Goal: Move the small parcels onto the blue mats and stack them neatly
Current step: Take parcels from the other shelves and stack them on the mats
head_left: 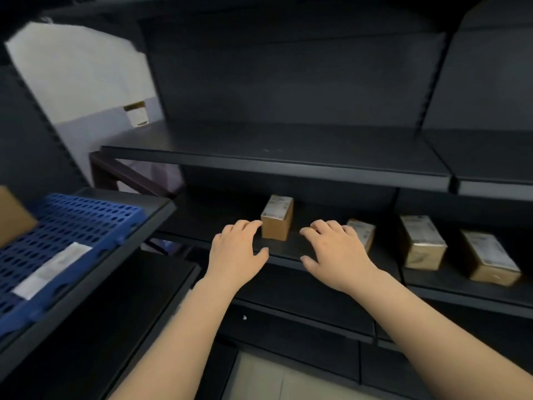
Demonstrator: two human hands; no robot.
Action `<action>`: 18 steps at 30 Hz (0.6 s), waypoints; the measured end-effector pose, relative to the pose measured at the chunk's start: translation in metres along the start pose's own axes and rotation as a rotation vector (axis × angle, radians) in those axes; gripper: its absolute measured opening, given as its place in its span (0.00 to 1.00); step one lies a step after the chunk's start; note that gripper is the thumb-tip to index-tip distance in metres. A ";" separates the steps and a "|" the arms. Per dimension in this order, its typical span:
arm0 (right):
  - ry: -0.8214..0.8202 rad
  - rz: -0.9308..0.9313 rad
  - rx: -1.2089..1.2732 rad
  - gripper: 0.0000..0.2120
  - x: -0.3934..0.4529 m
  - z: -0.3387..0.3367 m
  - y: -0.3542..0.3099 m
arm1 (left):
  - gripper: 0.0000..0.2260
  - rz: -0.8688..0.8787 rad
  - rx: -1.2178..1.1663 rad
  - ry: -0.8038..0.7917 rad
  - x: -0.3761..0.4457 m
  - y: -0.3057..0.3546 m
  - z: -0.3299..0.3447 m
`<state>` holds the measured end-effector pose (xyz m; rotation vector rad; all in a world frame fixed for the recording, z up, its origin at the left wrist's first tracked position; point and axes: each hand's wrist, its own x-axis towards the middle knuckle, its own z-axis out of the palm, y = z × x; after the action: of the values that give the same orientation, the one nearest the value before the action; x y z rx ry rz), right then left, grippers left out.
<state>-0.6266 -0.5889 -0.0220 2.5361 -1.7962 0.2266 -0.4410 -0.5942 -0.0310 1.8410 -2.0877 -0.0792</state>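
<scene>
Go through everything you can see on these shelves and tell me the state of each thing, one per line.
Left hand: open, fingertips by the upright box, no grip.
Right hand: open, no grip.
Upright brown cardboard parcel: standing on end, on the dark shelf.
Parcel behind the right hand: partly hidden.
Two brown parcels at right: lying flat, apart.
Blue perforated plastic mat: flat on the left rack, bearing a white label.

A single head-worn wide-angle view looks forward and down into dark shelving from close range. Both forearms enter from the bottom edge, reaching away from the lens. A side rack carrying a blue mat fills the left edge, with floor visible at the bottom centre.
</scene>
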 end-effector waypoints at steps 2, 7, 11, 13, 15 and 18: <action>-0.030 0.057 0.039 0.26 -0.003 0.007 0.015 | 0.25 0.020 -0.013 -0.031 0.006 0.005 0.015; -0.078 0.212 0.155 0.25 0.002 0.027 0.045 | 0.24 -0.069 -0.269 -0.149 0.033 -0.001 0.051; -0.126 0.313 0.208 0.24 0.017 0.047 0.067 | 0.24 -0.231 -0.547 -0.222 0.061 -0.018 0.079; -0.152 0.370 0.243 0.23 0.027 0.058 0.075 | 0.25 -0.270 -0.605 -0.242 0.081 -0.027 0.092; -0.169 0.437 0.292 0.22 0.038 0.068 0.082 | 0.26 -0.328 -0.664 -0.257 0.102 -0.034 0.103; -0.172 0.535 0.363 0.23 0.054 0.082 0.098 | 0.26 -0.393 -0.777 -0.238 0.133 -0.041 0.118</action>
<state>-0.6926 -0.6815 -0.1025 2.2647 -2.7007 0.3833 -0.4492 -0.7515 -0.1222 1.7280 -1.4508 -1.0829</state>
